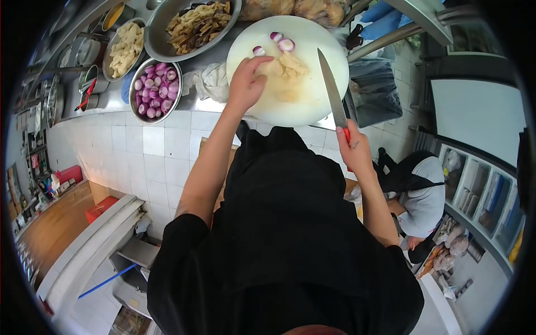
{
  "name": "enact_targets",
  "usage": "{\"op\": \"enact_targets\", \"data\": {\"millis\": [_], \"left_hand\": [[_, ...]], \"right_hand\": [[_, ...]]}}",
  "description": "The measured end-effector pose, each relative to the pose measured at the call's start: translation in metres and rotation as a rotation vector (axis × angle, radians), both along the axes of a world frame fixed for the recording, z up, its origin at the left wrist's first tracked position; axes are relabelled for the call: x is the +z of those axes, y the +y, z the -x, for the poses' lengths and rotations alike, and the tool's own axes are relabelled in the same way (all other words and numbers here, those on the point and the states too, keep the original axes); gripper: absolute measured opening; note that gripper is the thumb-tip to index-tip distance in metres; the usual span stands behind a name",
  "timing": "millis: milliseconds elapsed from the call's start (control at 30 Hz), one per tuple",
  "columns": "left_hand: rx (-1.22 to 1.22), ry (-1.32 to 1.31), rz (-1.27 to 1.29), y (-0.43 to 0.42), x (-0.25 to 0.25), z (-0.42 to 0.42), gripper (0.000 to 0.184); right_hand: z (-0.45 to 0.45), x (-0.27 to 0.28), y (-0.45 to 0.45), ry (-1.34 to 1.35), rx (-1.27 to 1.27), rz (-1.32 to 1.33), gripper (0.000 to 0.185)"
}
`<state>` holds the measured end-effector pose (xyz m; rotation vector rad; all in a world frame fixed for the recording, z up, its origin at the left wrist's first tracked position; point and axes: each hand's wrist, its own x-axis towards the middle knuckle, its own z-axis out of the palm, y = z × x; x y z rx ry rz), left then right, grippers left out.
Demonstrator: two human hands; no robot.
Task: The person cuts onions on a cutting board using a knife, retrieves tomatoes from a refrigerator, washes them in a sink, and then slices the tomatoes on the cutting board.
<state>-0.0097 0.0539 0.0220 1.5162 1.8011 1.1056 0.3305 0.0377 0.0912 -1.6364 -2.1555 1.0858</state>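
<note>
My right hand (pixel 354 148) is wrapped round the red handle of a long knife (pixel 331 86), whose blade points away over the right side of a round white cutting board (pixel 318 42). On the board's left side, my left hand (pixel 249 82) has its fingers apart and holds nothing. Its forefinger reaches toward a pale yellowish chopped heap (pixel 291 66). Beyond the hand lie a cut onion (pixel 286 45) and two smaller purple-white pieces, one of them a small onion piece (pixel 258 51) close to my fingertips.
Left of the board are a crumpled white cloth (pixel 212 81), a bowl of purple onions (pixel 156 91), a large bowl of brown strips (pixel 199 27) and a bowl of pale pieces (pixel 127 49). A black-lined bin (pixel 375 92) stands right. Another person (pixel 421 195) is low at the right.
</note>
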Motion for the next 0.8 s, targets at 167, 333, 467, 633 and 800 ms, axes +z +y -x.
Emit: {"op": "enact_targets", "data": {"millis": [167,333,467,633,800], "left_hand": [[-0.235,0.428,-0.164,0.052,0.004,-0.018,0.055],[-0.497,0.607,-0.029,0.076,0.014,-0.021,0.043],[-0.479,0.608,-0.108,0.087,-0.001,-0.021,0.032],[-0.387,0.453,-0.102,0.097,-0.003,-0.037,0.033],[-0.299,0.323,0.008,0.088,0.003,-0.051,0.046]], "right_hand": [[0.003,-0.009,-0.004,0.003,-0.003,-0.04,0.02],[-0.006,-0.026,-0.007,-0.026,-0.043,0.04,0.022],[-0.008,-0.021,-0.01,-0.01,-0.066,0.001,0.02],[-0.01,-0.019,-0.004,-0.077,-0.051,-0.122,0.02],[-0.014,-0.016,0.003,-0.113,-0.033,-0.149,0.02]]}}
